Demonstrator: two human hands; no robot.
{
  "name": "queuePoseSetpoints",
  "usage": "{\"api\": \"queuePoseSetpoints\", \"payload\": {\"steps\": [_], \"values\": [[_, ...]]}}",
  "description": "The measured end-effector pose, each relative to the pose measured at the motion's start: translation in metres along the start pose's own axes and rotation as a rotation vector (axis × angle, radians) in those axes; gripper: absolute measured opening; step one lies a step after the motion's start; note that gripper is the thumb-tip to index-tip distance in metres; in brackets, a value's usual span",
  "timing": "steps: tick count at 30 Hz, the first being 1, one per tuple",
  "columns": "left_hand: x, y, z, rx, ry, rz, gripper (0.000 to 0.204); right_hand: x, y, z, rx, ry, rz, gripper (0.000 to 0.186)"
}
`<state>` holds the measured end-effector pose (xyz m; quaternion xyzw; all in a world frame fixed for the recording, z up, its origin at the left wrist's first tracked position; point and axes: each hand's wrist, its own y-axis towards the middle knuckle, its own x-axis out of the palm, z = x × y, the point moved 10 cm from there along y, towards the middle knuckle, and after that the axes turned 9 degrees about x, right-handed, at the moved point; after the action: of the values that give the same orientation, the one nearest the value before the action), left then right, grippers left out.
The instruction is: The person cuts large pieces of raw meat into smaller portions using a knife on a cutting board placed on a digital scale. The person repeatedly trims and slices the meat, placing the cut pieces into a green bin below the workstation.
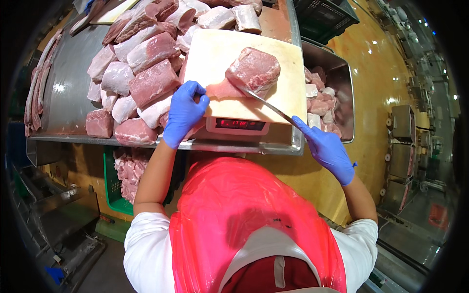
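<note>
A thick cut of raw meat (254, 68) rests on a white cutting board (210, 53). From its near left side a thin pale flap of meat (222, 89) stretches toward my left hand (185, 111). In a blue glove, that hand is closed at the flap's left end, pinching it. My right hand (325, 149), also gloved in blue, grips a long narrow knife (273, 108) with the index finger laid along it. The blade's tip meets the meat where the flap joins the thick cut. The knife's handle is hidden inside my right hand.
A scale with a lit red display (238, 124) sits under the board's near edge. Many meat chunks (151, 83) are piled left of it on the metal table (68, 97). A metal bin (346, 97) with trimmings stands right; a green crate (112, 183) of meat is below left.
</note>
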<state>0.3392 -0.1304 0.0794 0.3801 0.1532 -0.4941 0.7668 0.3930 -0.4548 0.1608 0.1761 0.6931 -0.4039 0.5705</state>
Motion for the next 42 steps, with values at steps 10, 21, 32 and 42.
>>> {"api": "queuePoseSetpoints", "payload": {"steps": [10,21,32,42], "values": [[0.039,0.008,0.043,0.288,0.117,-0.036,0.018,-0.012,0.092,-0.096,-0.180,0.442,0.314,0.075],[0.048,-0.015,0.068,0.394,-0.213,-0.162,0.019,0.014,0.085,-0.087,-0.152,0.119,0.203,0.079],[-0.153,-0.195,-0.169,-0.557,-0.129,0.008,0.010,0.029,0.003,0.033,-0.112,0.160,0.171,0.072],[-0.054,0.003,-0.013,-0.021,-0.209,0.205,0.042,-0.041,0.162,0.063,-0.059,1.457,0.476,0.026]]}}
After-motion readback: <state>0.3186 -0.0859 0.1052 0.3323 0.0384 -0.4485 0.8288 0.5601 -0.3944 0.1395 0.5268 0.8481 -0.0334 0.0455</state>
